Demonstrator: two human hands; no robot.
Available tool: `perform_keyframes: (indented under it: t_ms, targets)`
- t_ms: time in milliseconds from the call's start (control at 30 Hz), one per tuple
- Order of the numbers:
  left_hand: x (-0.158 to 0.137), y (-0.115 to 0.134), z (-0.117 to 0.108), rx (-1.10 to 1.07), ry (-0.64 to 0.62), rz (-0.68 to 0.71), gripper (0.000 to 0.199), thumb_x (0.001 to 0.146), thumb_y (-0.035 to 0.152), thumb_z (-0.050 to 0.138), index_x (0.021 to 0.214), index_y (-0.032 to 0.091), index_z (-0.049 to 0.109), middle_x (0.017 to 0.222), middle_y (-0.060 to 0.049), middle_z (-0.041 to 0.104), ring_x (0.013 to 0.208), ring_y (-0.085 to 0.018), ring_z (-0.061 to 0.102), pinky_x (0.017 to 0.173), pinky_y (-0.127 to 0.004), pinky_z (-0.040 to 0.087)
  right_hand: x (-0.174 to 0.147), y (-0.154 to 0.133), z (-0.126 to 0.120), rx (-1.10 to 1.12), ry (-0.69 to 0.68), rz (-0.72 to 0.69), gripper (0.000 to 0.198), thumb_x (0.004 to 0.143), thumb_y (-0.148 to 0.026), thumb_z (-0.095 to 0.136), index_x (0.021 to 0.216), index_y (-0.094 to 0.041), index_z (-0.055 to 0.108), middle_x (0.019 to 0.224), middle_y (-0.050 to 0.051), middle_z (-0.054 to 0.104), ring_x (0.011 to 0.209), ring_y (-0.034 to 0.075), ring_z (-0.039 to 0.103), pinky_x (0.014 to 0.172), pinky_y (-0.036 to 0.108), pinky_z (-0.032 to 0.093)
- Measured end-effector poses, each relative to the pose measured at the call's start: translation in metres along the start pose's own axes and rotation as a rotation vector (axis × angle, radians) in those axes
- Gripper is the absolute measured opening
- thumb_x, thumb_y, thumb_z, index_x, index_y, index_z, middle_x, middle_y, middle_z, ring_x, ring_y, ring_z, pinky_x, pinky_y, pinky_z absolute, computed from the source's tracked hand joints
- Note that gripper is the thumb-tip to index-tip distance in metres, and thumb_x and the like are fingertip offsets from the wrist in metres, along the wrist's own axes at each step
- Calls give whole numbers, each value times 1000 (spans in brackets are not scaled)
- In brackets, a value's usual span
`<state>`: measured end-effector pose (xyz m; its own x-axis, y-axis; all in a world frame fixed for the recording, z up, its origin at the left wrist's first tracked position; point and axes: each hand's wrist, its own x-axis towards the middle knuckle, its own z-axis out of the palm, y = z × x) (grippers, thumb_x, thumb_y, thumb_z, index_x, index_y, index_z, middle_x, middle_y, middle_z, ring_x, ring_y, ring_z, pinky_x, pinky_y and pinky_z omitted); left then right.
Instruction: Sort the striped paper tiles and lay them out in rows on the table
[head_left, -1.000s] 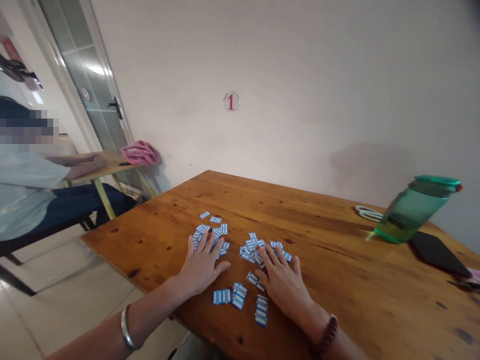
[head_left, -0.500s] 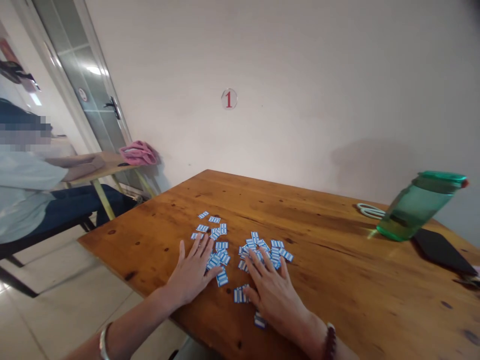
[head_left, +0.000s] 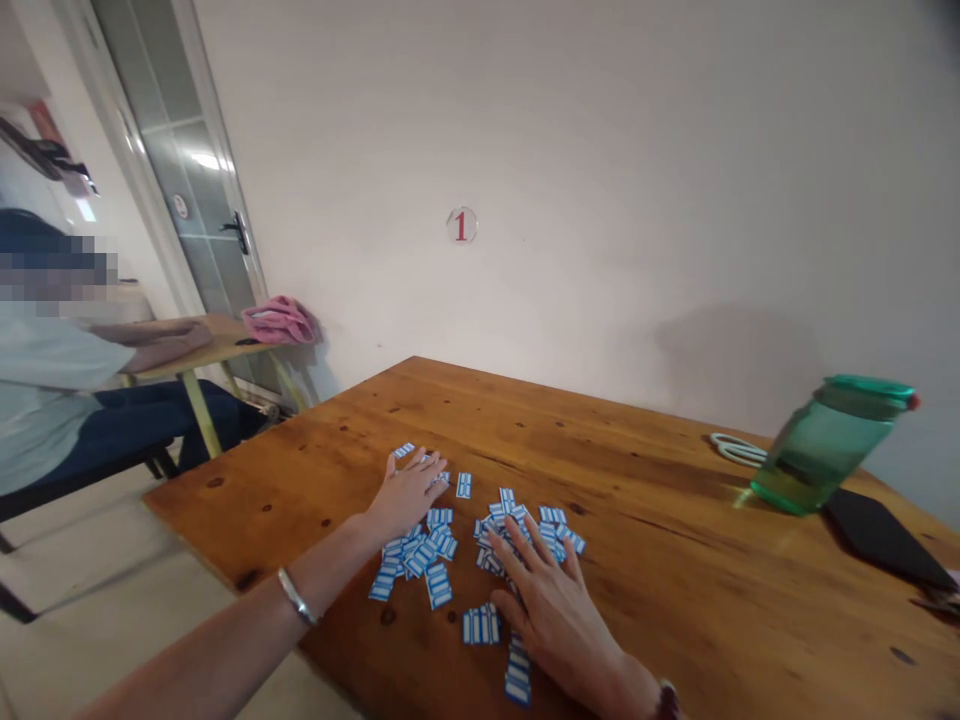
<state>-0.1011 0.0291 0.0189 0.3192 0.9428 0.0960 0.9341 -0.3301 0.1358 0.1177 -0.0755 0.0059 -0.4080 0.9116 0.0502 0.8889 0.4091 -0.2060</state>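
Small white cards with blue stripes and borders lie scattered on the wooden table [head_left: 637,590]. One loose pile of cards [head_left: 421,552] is on the left, another pile of cards [head_left: 504,520] on the right. My left hand [head_left: 411,490] is flat, fingers spread, over a few cards at the far end of the left group. Palm down, my right hand [head_left: 551,595] rests with its fingers apart on the near side of the right pile, partly hiding it. Close to its thumb lie a short row of cards [head_left: 481,626] and another strip of cards [head_left: 517,675].
A green bottle [head_left: 832,445] stands at the table's right, beside a white cable [head_left: 735,450] and a black flat case [head_left: 885,540]. At the left a person [head_left: 52,390] sits at another table [head_left: 217,345] holding a pink cloth [head_left: 281,320]. A wall runs behind.
My left hand has moved away from me, off the left pile to the farther cards, uncovering the pile. My right hand stays by the right pile. The view has tilted slightly up.
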Motion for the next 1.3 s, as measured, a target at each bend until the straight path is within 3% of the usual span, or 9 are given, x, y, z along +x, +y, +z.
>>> perform_keyframes:
  t_ms: [133,333,500,600,733,867,1000,1133,1300]
  targets:
    - [8,-18,1,50,-44,-135,49,89,42,26,133,22,32,144,-8,24,133,-27,14,99,-65,9,-3,-8,0,65,-51,-177,58,86,-47,35,139,-33,14,146,0,13,133,28,9,99,63,14]
    - [-13,-23,4,50,-89,-118,44,89,39,26,130,29,38,144,-6,23,133,-29,12,96,-67,7,1,-13,15,48,-52,-490,64,83,-54,38,139,-32,14,145,2,20,131,29,18,100,58,22]
    - [-46,-17,4,-21,-67,-158,46,90,39,23,134,28,29,143,-6,25,133,-27,13,98,-64,11,1,-9,9,62,-75,-286,58,85,-54,33,138,-34,18,145,1,20,132,30,15,100,61,16]
    - [-70,-9,2,-49,-48,14,50,87,49,25,134,32,24,143,-2,23,133,-26,14,102,-61,8,0,-5,1,41,-2,-105,54,87,-47,33,137,-35,19,146,-3,14,133,29,9,100,63,11]
    - [-93,4,5,-58,-150,259,53,84,55,29,134,39,17,142,2,26,132,-26,20,103,-59,13,3,5,-3,-4,47,108,53,88,-42,29,138,-26,22,145,0,16,133,26,12,100,61,14]
    - [-93,14,16,8,-85,196,59,80,60,32,133,36,23,142,-4,25,131,-33,19,100,-62,17,7,9,0,-43,18,233,55,87,-41,29,136,-16,28,143,6,22,132,26,18,100,62,14]
    - [-88,16,26,53,23,106,56,80,61,33,131,39,28,143,-6,26,131,-36,16,99,-65,14,8,2,1,-48,1,204,53,87,-42,31,136,-21,30,144,5,22,132,27,15,99,62,15]
    - [-90,15,23,20,-7,173,55,81,59,31,132,41,22,143,-2,26,131,-34,17,99,-65,12,6,-6,-2,-12,-24,105,50,87,-44,31,135,-31,29,145,0,18,133,27,12,98,64,11]
    - [-79,25,6,-28,-5,160,52,87,48,28,136,31,21,143,-2,28,132,-28,17,102,-61,10,-2,-16,-7,69,-40,-54,55,87,-44,33,138,-30,19,146,0,14,133,24,10,102,58,12]
